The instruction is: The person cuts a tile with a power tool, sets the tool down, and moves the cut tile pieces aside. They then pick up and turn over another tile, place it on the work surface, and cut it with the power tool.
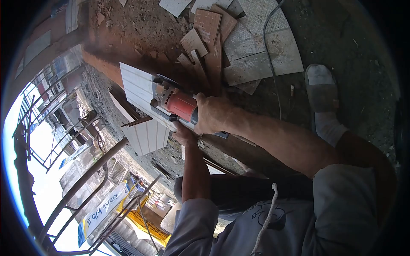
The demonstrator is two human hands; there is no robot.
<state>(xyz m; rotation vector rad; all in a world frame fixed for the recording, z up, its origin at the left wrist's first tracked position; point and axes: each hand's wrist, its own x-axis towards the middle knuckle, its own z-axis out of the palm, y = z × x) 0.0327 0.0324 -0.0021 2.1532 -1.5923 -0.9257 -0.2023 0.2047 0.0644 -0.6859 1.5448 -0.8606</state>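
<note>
A red power saw [180,104] with a round blade rests on a pale striped tile [136,87] at the centre left. My right hand [213,113] is wrapped round the rear of the saw's red body. Just below the saw, my left hand [184,133] is closed at the tile's near edge; its fingertips are partly hidden, and I cannot make out exactly what they grip. The blade is largely hidden behind the saw's body and guard. Another striped tile piece [147,135] lies below the first.
Broken brown tiles [207,25] and large pale tiles [273,53] lie at the top. A grey cable [269,55] runs over them. My sandalled foot [321,87] is at the right. Metal railings [92,170] stand at the lower left.
</note>
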